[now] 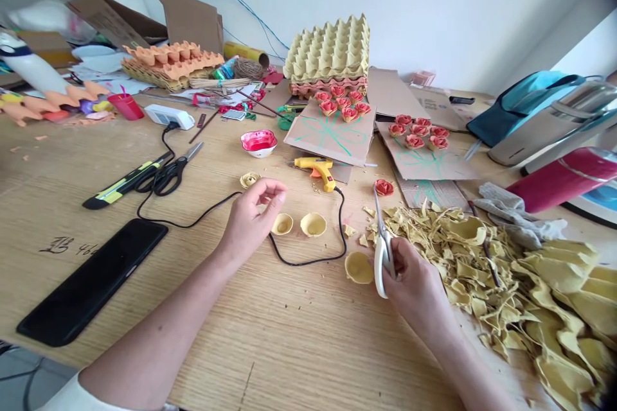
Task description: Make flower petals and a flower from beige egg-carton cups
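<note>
My left hand (250, 215) hovers over the wooden table (299, 334) with thumb and fingers pinched together; what it holds, if anything, I cannot make out. Just right of it lie two yellow egg-carton cups (299, 225). My right hand (417, 286) grips white-handled scissors (382, 247), blades pointing up and away. A third yellow cup (358, 268) lies beside the scissors' handle. A rolled yellow rose (249, 179) sits beyond my left hand.
A yellow glue gun (318, 170) and its black cord (308, 261), a pile of carton scraps (506, 282), a phone (91, 282), black scissors (171, 173), a utility knife (123, 183), a red paint bowl (259, 142), red roses on cardboard (419, 131), stacked egg trays (330, 51).
</note>
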The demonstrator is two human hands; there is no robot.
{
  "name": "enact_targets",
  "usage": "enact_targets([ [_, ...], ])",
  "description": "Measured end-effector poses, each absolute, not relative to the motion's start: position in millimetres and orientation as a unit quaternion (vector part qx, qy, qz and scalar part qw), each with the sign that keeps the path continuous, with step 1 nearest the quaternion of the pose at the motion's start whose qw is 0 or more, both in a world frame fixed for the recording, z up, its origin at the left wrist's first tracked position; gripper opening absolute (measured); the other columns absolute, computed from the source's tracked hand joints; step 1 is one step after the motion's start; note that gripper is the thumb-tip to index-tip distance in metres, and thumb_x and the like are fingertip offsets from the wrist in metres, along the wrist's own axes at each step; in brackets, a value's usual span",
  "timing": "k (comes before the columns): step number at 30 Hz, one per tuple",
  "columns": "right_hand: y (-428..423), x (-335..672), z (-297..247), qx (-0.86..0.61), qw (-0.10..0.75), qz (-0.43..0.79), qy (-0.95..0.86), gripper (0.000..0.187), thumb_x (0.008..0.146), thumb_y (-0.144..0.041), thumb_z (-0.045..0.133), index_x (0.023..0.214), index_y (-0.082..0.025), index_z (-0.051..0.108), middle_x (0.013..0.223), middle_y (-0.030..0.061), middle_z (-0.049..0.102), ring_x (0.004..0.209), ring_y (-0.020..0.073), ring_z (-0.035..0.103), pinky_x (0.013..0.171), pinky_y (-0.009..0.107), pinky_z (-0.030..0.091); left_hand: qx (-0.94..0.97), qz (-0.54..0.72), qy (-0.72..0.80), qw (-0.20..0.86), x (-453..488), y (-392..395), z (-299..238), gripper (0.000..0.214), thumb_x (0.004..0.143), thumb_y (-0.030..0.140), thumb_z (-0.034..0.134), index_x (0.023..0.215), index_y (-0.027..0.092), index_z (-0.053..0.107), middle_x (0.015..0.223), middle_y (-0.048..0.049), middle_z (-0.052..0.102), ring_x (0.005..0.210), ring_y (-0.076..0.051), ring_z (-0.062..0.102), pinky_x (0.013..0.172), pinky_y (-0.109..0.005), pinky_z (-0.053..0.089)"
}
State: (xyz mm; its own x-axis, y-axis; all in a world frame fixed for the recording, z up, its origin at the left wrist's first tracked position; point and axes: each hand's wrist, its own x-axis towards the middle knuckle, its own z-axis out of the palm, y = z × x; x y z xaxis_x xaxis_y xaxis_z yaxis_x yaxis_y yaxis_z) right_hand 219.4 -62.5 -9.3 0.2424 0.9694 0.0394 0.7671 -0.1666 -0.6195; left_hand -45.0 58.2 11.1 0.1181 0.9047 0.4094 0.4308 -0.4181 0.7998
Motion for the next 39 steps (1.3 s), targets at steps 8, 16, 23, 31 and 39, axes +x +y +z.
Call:
enact_targets([
  [8,-61,218,-9,-0.736,0.262,0.168,-0.601,0.020,0.082,-0.038,0.062,0.076,-0.025,0.048,0.060,-0.0052,0.055,0.052,0.0130,0.047,0.052,0.024,0.033,0.870,0.308,0.369,0.111,-32,45,7,0.024,0.088,0.028,0.067,0.110,0.019,0.064,0.109,-0.0086,0.067,0.104,-0.025,0.059,0.093,-0.043,0.047],
  [16,-62,215,-7,-0.713,0.330,0.188,-0.590,0.009,0.083,-0.030,0.061,0.084,-0.023,0.055,0.068,-0.0038,0.060,0.061,0.0138,0.052,0.059,0.024,0.038,0.891,0.325,0.241,0.204,-7,3,8,0.037,0.089,0.026,0.067,0.124,0.019,0.057,0.116,-0.0087,0.065,0.111,-0.023,0.060,0.099,-0.040,0.050],
  [23,-68,208,-4,-0.655,0.364,0.143,-0.647,0.010,0.082,-0.027,0.064,0.086,-0.023,0.056,0.073,-0.0036,0.059,0.066,0.0142,0.051,0.066,0.026,0.039,0.810,0.308,0.252,0.431,2,-10,4,0.050,0.089,0.027,0.068,0.136,0.022,0.052,0.126,-0.0113,0.065,0.110,-0.023,0.065,0.093,-0.037,0.057],
  [31,-68,211,-3,-0.629,0.418,0.231,-0.613,0.016,0.088,-0.029,0.064,0.101,-0.022,0.058,0.084,0.0006,0.065,0.076,0.0171,0.057,0.071,0.029,0.044,0.565,0.279,0.262,0.730,5,-6,-1,0.047,0.086,0.034,0.072,0.129,0.024,0.057,0.112,-0.0075,0.067,0.089,-0.018,0.070,0.076,-0.030,0.059],
  [39,-67,213,-1,-0.558,0.500,0.363,-0.554,0.034,0.087,-0.036,0.070,0.117,-0.025,0.058,0.100,0.0032,0.067,0.086,0.0182,0.061,0.078,0.031,0.050,0.365,0.247,0.244,0.864,-1,5,-2,0.038,0.089,0.044,0.068,0.115,0.016,0.066,0.094,-0.0090,0.073,0.079,-0.017,0.074,0.068,-0.023,0.057],
])
